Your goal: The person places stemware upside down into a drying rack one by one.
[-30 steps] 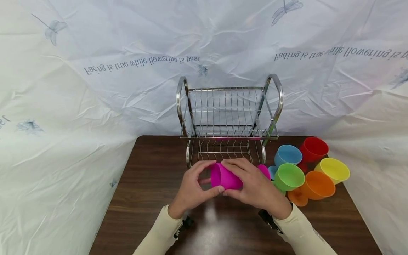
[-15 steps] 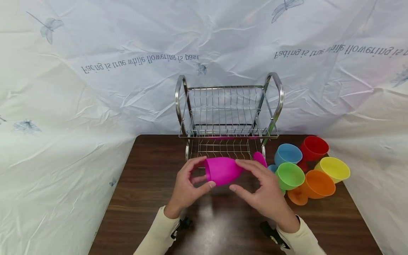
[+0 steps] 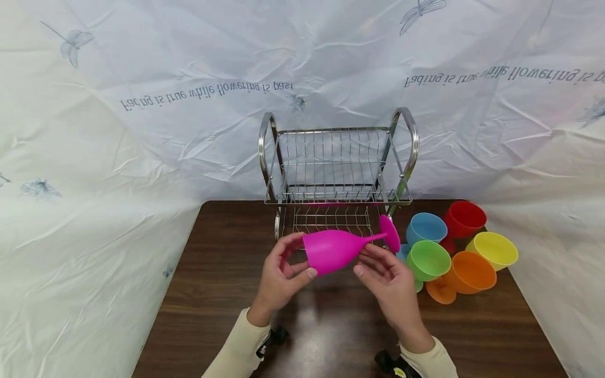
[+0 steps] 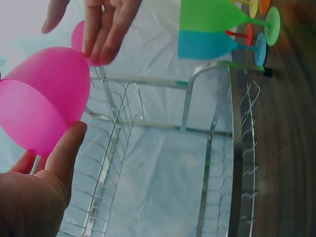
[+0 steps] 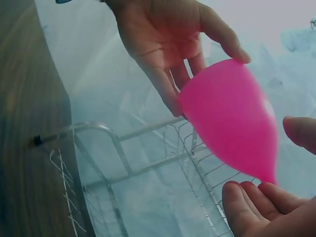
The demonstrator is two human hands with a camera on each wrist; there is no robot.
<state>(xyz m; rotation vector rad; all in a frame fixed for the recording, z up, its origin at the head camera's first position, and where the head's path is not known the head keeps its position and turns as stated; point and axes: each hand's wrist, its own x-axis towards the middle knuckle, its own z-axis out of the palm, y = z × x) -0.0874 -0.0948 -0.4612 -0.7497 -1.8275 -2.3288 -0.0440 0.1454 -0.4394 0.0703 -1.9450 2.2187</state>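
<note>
A magenta plastic goblet [image 3: 333, 252] is held on its side in front of the rack, its mouth facing left and its stem and round foot pointing right. My left hand [image 3: 279, 275] grips the bowl near the rim between thumb and fingers, seen too in the right wrist view [image 5: 232, 113]. My right hand [image 3: 392, 286] is by the lower end of the bowl, where it narrows into the stem. Its fingertips touch the goblet from beneath, while the thumb stands apart from it, as the right wrist view shows.
A two-tier metal dish rack [image 3: 337, 202] stands at the back of the dark wooden table [image 3: 212, 294]. To the right are upright goblets: blue [image 3: 427, 228], red [image 3: 465, 219], green [image 3: 429, 261], yellow [image 3: 493, 249] and orange [image 3: 472, 273]. A pale printed sheet [image 3: 212, 131] hangs behind.
My right hand has let go of the bowl and shifted right and down towards the stem. The goblet has turned, so its stem and foot now show fully. My left hand keeps its grip.
</note>
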